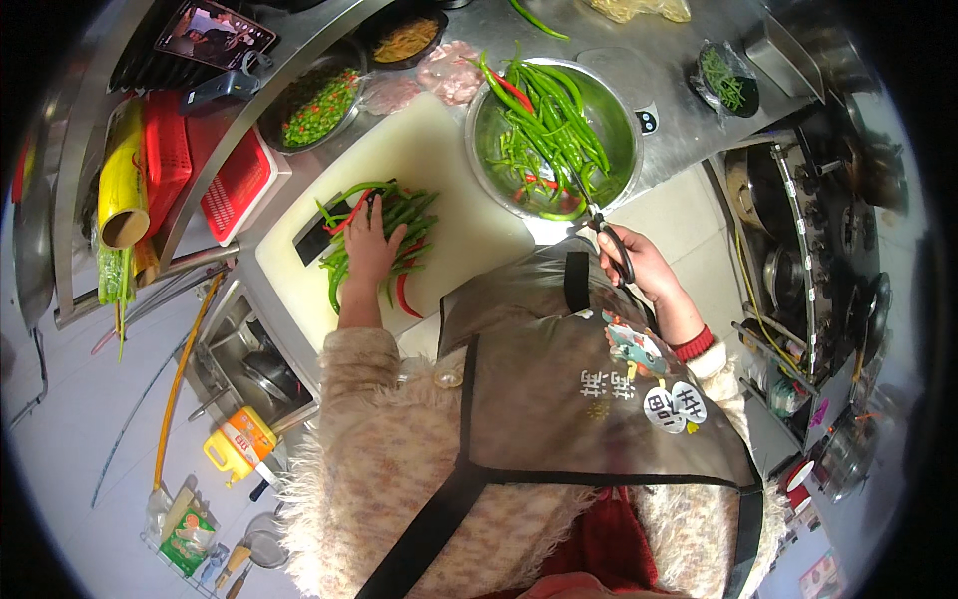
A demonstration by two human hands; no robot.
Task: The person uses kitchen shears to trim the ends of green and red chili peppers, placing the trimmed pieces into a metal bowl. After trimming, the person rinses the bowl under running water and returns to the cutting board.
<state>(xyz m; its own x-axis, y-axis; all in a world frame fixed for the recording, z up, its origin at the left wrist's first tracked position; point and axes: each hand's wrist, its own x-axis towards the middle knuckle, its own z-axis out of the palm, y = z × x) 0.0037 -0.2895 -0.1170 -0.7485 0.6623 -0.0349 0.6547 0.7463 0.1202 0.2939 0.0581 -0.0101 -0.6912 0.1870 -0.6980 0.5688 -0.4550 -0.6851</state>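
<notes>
My left hand (368, 241) lies with its fingers spread on a heap of green and red chili peppers (415, 217) on a white cutting board (460, 254). Under the heap's left side, a flat black object (313, 238) is partly hidden. In my right hand (642, 258) are black-handled scissors (620, 253), their blades reaching over the near rim of a steel bowl (635, 161). Long green peppers (557, 105) and a red one lean in the bowl, with cut-looking pieces (509, 146) at its bottom.
Behind the board stand a bowl of chopped peppers (322, 112), a dark bowl of shreds (404, 41) and bagged pale meat (451, 73). A small dish of greens (724, 81) sits far right. A stove (786, 247) flanks the right, a sink (262, 367) the lower left.
</notes>
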